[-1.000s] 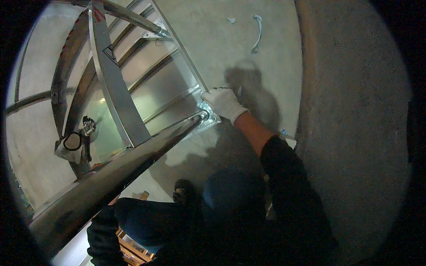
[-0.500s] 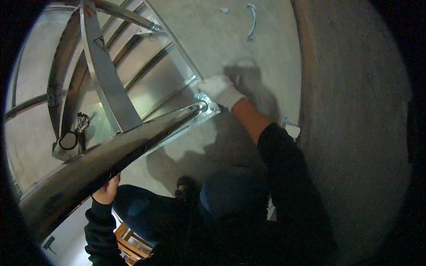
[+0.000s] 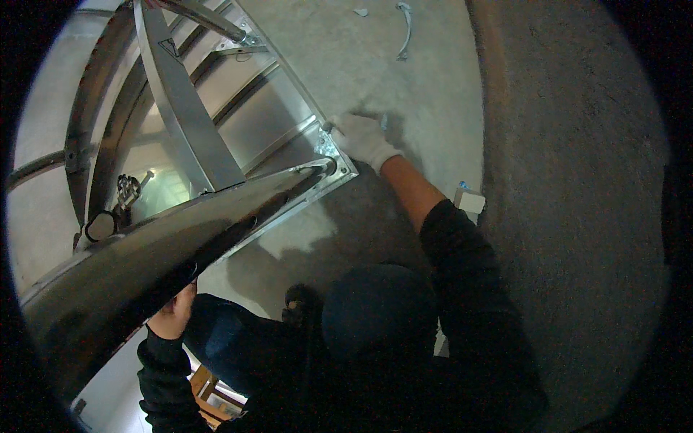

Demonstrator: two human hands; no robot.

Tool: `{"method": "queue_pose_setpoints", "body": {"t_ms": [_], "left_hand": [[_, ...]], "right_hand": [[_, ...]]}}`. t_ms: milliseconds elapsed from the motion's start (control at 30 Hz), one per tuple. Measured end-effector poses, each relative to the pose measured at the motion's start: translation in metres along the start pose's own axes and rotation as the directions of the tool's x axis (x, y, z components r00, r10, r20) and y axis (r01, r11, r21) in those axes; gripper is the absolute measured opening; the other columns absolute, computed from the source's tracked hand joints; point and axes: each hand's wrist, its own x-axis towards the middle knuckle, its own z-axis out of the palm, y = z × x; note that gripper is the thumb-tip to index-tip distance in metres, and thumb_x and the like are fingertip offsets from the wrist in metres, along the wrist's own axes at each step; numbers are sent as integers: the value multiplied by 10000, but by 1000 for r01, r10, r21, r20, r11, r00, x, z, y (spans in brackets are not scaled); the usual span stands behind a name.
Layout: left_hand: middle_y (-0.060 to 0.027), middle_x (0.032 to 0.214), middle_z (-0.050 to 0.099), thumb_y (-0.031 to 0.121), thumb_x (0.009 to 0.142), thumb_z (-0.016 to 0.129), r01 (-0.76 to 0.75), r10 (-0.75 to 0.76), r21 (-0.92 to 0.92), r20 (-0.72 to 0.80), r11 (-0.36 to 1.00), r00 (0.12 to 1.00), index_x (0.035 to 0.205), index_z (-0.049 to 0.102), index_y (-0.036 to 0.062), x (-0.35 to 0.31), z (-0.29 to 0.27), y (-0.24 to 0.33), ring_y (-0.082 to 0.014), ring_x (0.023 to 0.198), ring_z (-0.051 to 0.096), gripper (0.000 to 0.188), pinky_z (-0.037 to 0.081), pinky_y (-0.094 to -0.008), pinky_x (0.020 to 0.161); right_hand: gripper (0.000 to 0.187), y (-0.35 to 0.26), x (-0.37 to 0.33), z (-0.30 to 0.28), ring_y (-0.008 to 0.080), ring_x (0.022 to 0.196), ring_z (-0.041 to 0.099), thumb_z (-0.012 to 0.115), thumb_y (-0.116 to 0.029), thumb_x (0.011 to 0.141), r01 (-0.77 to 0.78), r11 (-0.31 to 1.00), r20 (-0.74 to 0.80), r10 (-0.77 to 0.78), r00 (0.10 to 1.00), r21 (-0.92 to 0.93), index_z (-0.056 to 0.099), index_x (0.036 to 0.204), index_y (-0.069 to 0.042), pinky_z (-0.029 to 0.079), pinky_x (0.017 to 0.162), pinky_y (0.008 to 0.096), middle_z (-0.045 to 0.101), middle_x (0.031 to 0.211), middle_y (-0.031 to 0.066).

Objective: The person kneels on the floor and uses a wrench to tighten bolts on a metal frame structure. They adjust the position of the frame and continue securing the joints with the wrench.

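A thick shiny metal post (image 3: 180, 245) slants across the left, rising toward me from a flat corner plate (image 3: 345, 170) with holes. It belongs to a metal frame lying low by the floor. Bare, my left hand (image 3: 172, 316) is closed against the post's near side, its fingertips partly hidden behind it. My right hand (image 3: 364, 139), in a white glove, is closed at the frame's corner beside the plate, thumb side against the edge. Whether it pinches the edge or a small part cannot be seen. A curved metal bar (image 3: 184, 101) joins the post from above.
Ribbed metal panels (image 3: 271, 119) fill the frame. A metal clamp (image 3: 128, 189) sits past the post. A pale strip (image 3: 406, 32) lies on the grey floor (image 3: 433, 94). A small white box (image 3: 471, 202) stands by the dark surface at right. Wooden slats (image 3: 209, 393) show lower left.
The view has shifted slightly, so the post and frame appear a little lower and left. My right hand has shifted slightly at the corner; my left stays at the post.
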Motion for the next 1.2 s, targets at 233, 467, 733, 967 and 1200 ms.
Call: {"method": "queue_pose_setpoints", "body": {"t_ms": [233,467,733,967,1200], "left_hand": [[-125,763,698,89,790,760,-282,310,236,-88,930,947,869,702,-22,8,2,2,-203,656,656,149,485,-281,622],[-110,783,707,64,803,744,-233,271,235,-144,944,952,866,713,-21,-5,13,-15,-183,688,665,110,497,-270,646],[-127,792,700,102,790,757,-308,356,323,-100,895,929,862,714,7,0,6,-4,-224,685,654,127,481,-304,671],[-103,722,612,182,779,774,-274,316,348,-70,897,946,855,670,35,5,3,3,-290,640,527,196,358,-366,623],[-140,746,589,195,789,762,-146,176,204,-137,968,975,884,637,8,3,3,2,-302,647,499,244,352,-383,628]], "right_hand": [[338,-1,-1,-1,351,983,635,498,-337,885,-48,995,37,45,998,89,683,1035,-98,491,877,453,670,1035,155],[417,1,0,-2,362,1014,626,501,-383,889,-152,924,72,135,988,352,672,1062,-44,475,891,445,662,1062,202],[486,-7,5,-4,375,1029,617,545,-459,893,-238,940,146,207,967,244,636,1070,-15,471,886,435,652,1060,222],[336,-1,1,0,368,985,626,564,-372,890,-67,996,33,65,997,56,643,1039,-81,483,845,489,658,1014,179],[290,-3,0,3,343,936,639,582,-358,870,60,997,4,-60,998,50,664,1024,-127,509,802,464,655,970,135]]}}
